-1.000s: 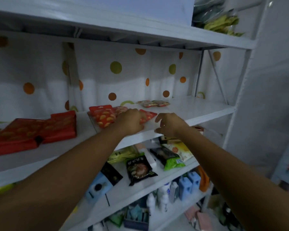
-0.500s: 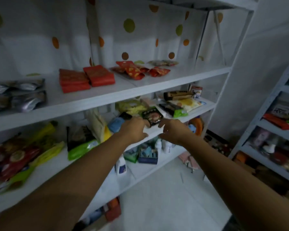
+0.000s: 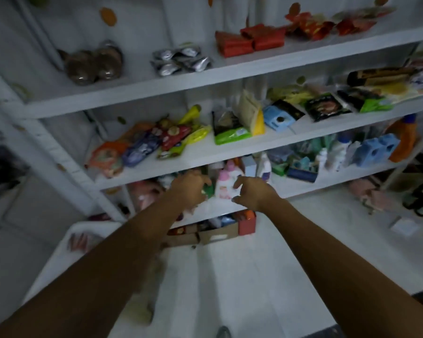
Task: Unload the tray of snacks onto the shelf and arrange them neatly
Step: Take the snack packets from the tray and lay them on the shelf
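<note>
Forearms stretch from six o'clock toward the middle of the view, with both hands in front of the third board of a white metal shelf unit (image 3: 156,91). The left hand (image 3: 188,189) hangs with its fingers loosely curled downward and grips nothing that shows. A small green item (image 3: 207,190) sits just beside its fingertips at three o'clock, and blur hides whether they touch. The right hand (image 3: 252,191) is spread and empty, fingers bent and apart, with a white-and-pink plastic bottle (image 3: 224,182) just beside it at nine o'clock. The white plastic tray (image 3: 59,254) lies low at eight o'clock of the view, partly under the left forearm, and a blurred pinkish snack packet (image 3: 80,241) lies in it. On the top visible board, at twelve to one o'clock, lie flat red foil packets (image 3: 249,41). Silver foil packets (image 3: 181,59) rest at eleven o'clock beside two round brown bags (image 3: 93,64). A brown cardboard box (image 3: 215,234) stands on the floor below the hands.
</note>
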